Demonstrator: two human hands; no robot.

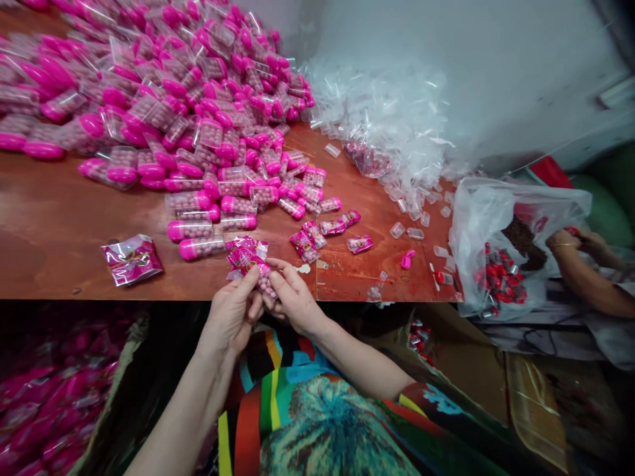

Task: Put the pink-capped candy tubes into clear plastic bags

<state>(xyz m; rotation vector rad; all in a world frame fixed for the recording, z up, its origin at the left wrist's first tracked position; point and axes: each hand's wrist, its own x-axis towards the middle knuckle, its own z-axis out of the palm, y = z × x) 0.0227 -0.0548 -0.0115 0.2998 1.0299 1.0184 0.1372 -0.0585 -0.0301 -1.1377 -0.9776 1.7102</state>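
My left hand (233, 312) and my right hand (295, 296) meet at the table's front edge, fingers closed. Between them is a small clear container of pink candy balls (266, 285), partly covered by my fingers. Pink printed sachets (245, 252) stick out above my left thumb. Whether they are in my grip or lie behind it on the table is hard to tell. Just beyond my hands lie filled candy tubes with pink caps (191, 230). Several small pink sachets (313, 237) rest to the right, and a larger pink packet (131, 260) lies to the left.
Filled pink-capped tubes (198, 99) cover the back left of the brown table (49, 225). Clear empty containers (387, 112) are heaped against the wall. A pink cap (407, 259) lies nearby. At right, another person's hands (570, 241) work over a plastic bag (466, 218). Pink packets (44, 403) fill a box below.
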